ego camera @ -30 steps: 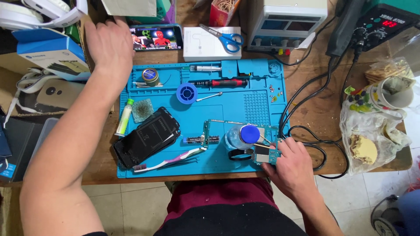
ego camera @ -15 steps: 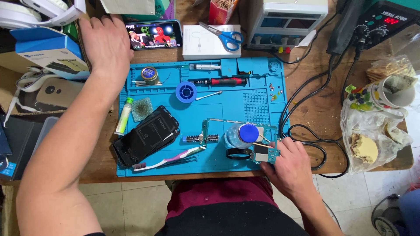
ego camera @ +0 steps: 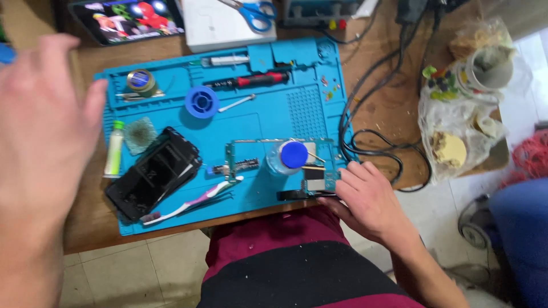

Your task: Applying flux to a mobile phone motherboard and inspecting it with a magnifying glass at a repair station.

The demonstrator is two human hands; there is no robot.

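Observation:
My left hand hangs blurred and close to the camera over the table's left side, fingers apart and holding nothing. My right hand lies at the front right corner of the blue work mat, its fingers gripping the right edge of a green circuit board. A small bottle with a blue cap stands on that board. Just left of it lie a black phone and a pink toothbrush.
On the mat sit a red-and-black screwdriver, a blue solder spool, a round tin and a green-capped tube. Blue scissors and a lit phone lie behind. Black cables and a plastic bag fill the right.
My left hand has drawn back from the far left of the table toward the camera. The view has tilted down and closer. My right hand stays at the board.

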